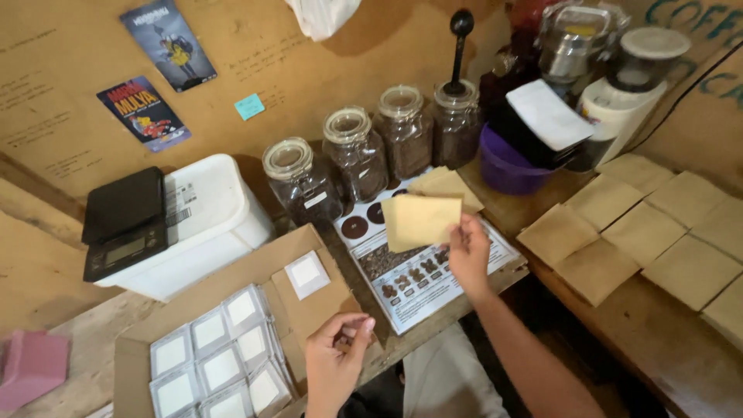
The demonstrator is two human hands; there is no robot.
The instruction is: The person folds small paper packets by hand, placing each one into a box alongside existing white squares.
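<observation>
My right hand [469, 254] holds a tan paper pouch [420, 220] by its right edge, lifted above a printed chart [410, 282] with pictures of coffee beans. A second tan pouch [447, 186] lies just behind it on the bench. My left hand [334, 360] hovers with fingers curled at the near edge of an open cardboard box [309, 306]; I cannot tell whether it grips anything. The box holds several small white square packets [220, 348], and one more white packet [306, 274] rests on its flap.
Several glass jars of coffee beans [357, 155] stand against the back wall. A black scale [124, 223] sits on a white tub [207, 220]. Flat tan pouches [642, 232] cover the right bench. A purple bowl [505, 166] and grinder [627, 85] stand behind them.
</observation>
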